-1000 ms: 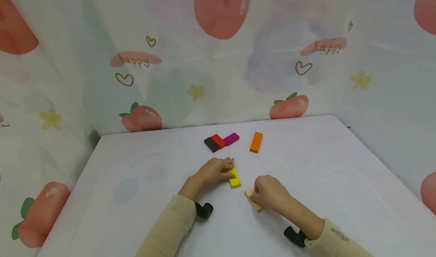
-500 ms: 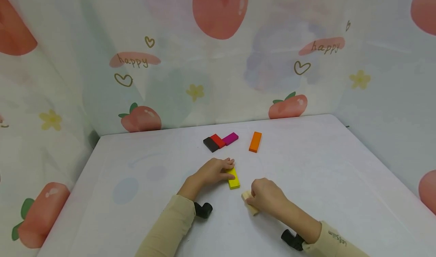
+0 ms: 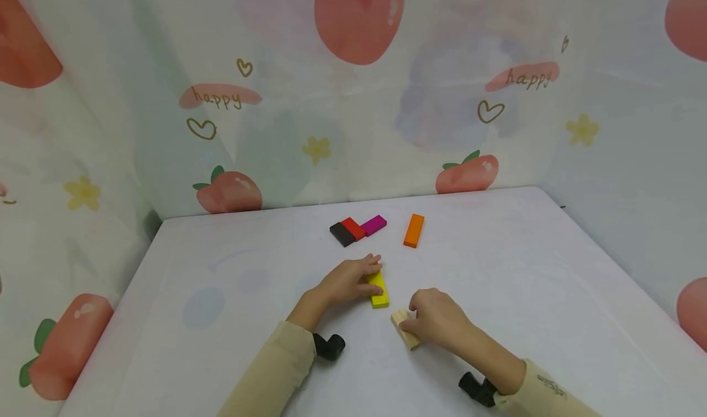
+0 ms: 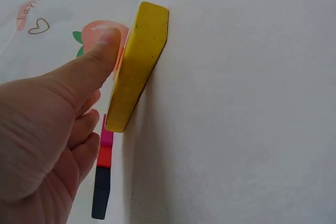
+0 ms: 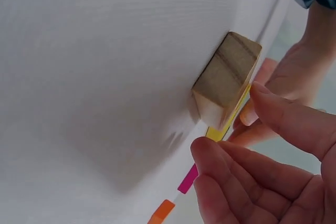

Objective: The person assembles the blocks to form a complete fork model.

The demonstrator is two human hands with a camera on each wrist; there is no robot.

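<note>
Yellow block (image 4: 137, 66) and wooden block (image 5: 227, 72), both on the white table (image 3: 525, 269), before a printed backdrop (image 3: 375, 128). Seems midway, by judgement: both blocks set down and attended by a hand each, yet apart from one another, with no join made. Cream sleeves (image 3: 544, 389) at the near side, leading up to the two hands. Left hand (image 3: 349, 280) over yellow, thumb stretched along its top, other fingers extended toward the far end, a wide gap between; touching rather than clasping, apparently. Right hand (image 3: 439, 314) over wooden, thumb at its upper edge, other fingers loosely bent and a little apart from the thumb; no firm hold to be made out, exact contact impossible to tell. Yellow near mid-table; wooden nearer and to its right, a narrow strip of table between. Undone, as far as can be judged: any joining of these two with the farther blocks. Around, toward the back: black block (image 3: 342, 234), red block (image 3: 353, 228) and magenta block (image 3: 374, 225) in one apparently touching cluster, magenta angled off to the right. Orange block (image 3: 413, 231) alone, right of the cluster. In the way between wooden and cluster: yellow and the left hand. Beneath the wrists, black wrist pieces (image 3: 329, 347), low and perhaps liable to brush the table.
</note>
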